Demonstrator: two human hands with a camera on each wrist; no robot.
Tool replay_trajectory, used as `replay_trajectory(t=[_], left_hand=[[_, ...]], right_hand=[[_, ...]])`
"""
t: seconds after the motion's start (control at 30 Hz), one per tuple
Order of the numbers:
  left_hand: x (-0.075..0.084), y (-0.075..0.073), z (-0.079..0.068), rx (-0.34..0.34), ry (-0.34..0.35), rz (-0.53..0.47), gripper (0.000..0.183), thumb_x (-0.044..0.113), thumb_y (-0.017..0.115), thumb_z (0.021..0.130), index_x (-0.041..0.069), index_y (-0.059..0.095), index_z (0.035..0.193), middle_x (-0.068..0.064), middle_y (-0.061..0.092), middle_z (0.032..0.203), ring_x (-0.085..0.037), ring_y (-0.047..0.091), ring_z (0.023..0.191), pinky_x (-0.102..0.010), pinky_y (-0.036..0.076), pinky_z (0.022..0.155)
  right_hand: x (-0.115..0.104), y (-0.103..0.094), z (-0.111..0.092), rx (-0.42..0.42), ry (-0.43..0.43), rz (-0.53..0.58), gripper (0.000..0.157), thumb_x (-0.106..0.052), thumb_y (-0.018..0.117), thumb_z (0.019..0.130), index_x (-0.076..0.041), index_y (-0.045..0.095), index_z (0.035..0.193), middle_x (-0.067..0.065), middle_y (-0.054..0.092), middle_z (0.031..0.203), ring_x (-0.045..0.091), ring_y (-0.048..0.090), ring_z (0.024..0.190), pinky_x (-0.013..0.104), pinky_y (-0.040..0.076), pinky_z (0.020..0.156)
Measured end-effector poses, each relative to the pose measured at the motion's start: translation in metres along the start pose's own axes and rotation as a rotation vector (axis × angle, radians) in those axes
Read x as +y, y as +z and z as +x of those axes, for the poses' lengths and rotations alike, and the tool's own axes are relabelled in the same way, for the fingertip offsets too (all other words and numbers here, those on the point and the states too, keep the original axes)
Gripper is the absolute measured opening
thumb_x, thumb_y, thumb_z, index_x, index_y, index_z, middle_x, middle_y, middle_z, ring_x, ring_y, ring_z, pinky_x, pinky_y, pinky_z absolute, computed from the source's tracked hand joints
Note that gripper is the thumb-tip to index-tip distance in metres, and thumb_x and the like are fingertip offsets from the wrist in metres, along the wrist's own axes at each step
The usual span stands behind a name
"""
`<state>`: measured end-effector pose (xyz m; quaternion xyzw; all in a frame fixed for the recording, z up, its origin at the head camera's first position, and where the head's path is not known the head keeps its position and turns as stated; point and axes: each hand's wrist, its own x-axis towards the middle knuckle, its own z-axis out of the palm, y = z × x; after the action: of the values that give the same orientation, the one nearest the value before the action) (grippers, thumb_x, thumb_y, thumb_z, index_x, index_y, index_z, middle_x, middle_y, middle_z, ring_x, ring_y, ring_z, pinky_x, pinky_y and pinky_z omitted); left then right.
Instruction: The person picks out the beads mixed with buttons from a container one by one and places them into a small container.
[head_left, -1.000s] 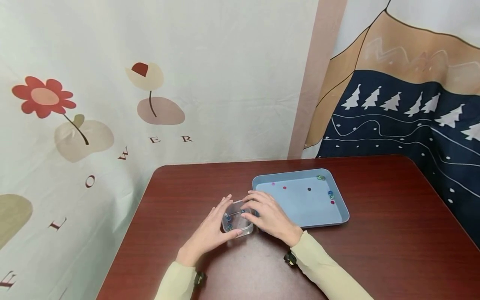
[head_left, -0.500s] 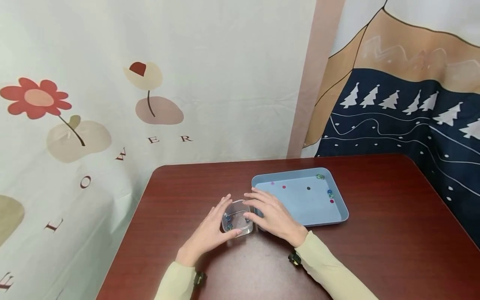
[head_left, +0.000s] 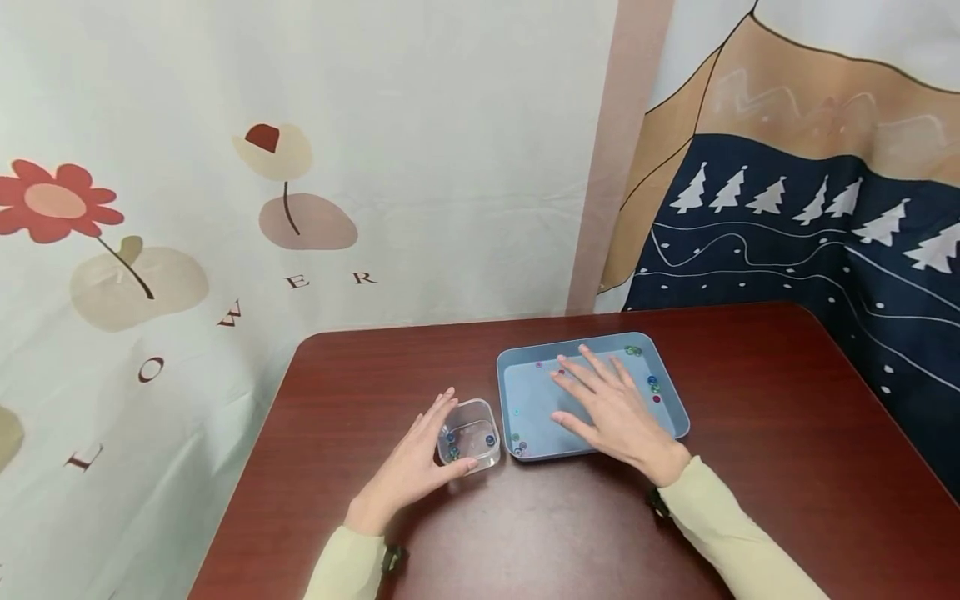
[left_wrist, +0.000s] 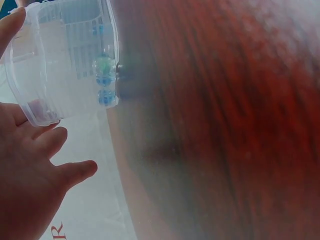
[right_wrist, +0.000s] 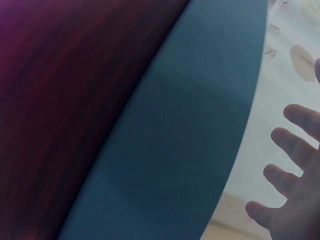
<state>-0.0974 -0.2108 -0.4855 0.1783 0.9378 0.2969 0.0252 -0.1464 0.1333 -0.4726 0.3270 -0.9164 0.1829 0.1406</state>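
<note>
My left hand point(head_left: 405, 477) holds a small clear plastic box point(head_left: 489, 460), with thumb at the near side and fingers along the far left side. A few blue and greenish beads point(head_left: 453, 446) lie along the box's left side, and one blue bead point(head_left: 490, 440) lies toward the right. The left wrist view shows beads point(left_wrist: 105, 75) through the box's wall. My right hand point(head_left: 618, 412) hovers over the blue tray point(head_left: 536, 417), fingers spread and nothing held. In the right wrist view the spread fingers point(right_wrist: 286, 142) appear beyond the tray's side wall point(right_wrist: 165, 130).
Small beads lie in the tray: green point(head_left: 633, 351) in the far right corner, blue point(head_left: 652, 380) and red point(head_left: 657, 399) at the right, several point(head_left: 519, 447) in the near left corner. The tray and box stand side by side on a brown wooden table point(head_left: 360, 392).
My right hand has left the box and moved right over the tray, its fingers spreading. A blue bead now shows at the box's right side. My left hand stays at the box.
</note>
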Motion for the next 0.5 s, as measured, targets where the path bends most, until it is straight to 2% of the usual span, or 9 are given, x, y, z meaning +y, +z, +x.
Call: replay_trajectory(t=[0.23,0.5], left_hand=[[0.0,-0.001,-0.001,0.007,0.004,0.002,0.1,0.057,0.079,0.085,0.008,0.036,0.161,0.001,0.024,0.171,-0.022,0.021,0.157,-0.055,0.021,0.125],[-0.001,-0.001,-0.001,0.005,0.01,0.01,0.1,0.057,0.079,0.085,0.007,0.035,0.161,0.0,0.023,0.171,-0.024,0.02,0.157,-0.055,0.021,0.125]], right_hand=[[0.034,-0.013,-0.014,-0.047,0.088,-0.148,0.069,-0.064,0.057,0.097,-0.019,0.059,0.149,0.011,0.044,0.161,0.043,0.024,0.153,0.075,0.016,0.117],[0.065,-0.023,-0.027,-0.066,0.162,-0.197,0.07,-0.062,0.061,0.095,-0.014,0.061,0.146,0.017,0.05,0.155,0.046,0.024,0.152,0.079,0.015,0.114]])
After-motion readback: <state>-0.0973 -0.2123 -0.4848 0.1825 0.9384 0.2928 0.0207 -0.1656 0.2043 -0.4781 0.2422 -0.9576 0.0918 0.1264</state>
